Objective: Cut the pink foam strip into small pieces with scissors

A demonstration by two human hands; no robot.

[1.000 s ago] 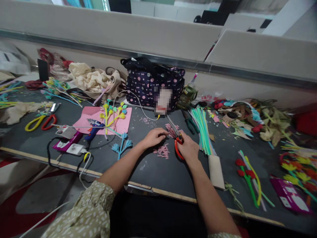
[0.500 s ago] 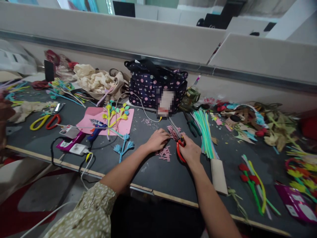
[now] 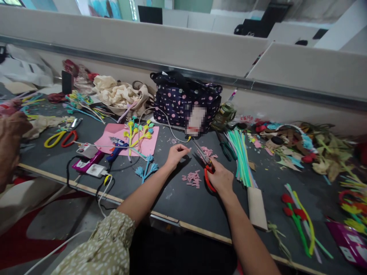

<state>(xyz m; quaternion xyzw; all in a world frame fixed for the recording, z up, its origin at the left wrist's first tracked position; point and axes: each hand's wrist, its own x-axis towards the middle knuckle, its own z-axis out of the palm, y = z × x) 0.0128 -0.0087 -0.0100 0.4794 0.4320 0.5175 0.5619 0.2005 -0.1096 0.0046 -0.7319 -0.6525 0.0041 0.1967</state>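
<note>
My right hand (image 3: 221, 175) grips a pair of scissors (image 3: 209, 179) by the red-orange handles, their blades pointing away from me and to the left. Left of the blades, my left hand (image 3: 177, 156) hovers with thumb and fingertips pinched together. Anything between those fingertips is too small to make out. One pile of small pink cut pieces (image 3: 192, 178) lies on the dark table between my hands. A second pile of pink pieces (image 3: 208, 152) sits behind the scissors, partly hidden by them.
A dotted dark bag (image 3: 174, 99) stands at the back. Pipe cleaners (image 3: 241, 156) and pliers (image 3: 226, 150) lie to the right. Left are blue stems (image 3: 146, 168), a glue gun (image 3: 118, 149), a power strip (image 3: 90, 164) and yellow-red scissors (image 3: 61, 138). Another person's hand (image 3: 11, 133) is far left.
My left hand has drawn back from the pink pieces and the scissors, up and to the left. The view has shifted slightly left, bringing the other person's hand further into sight.
</note>
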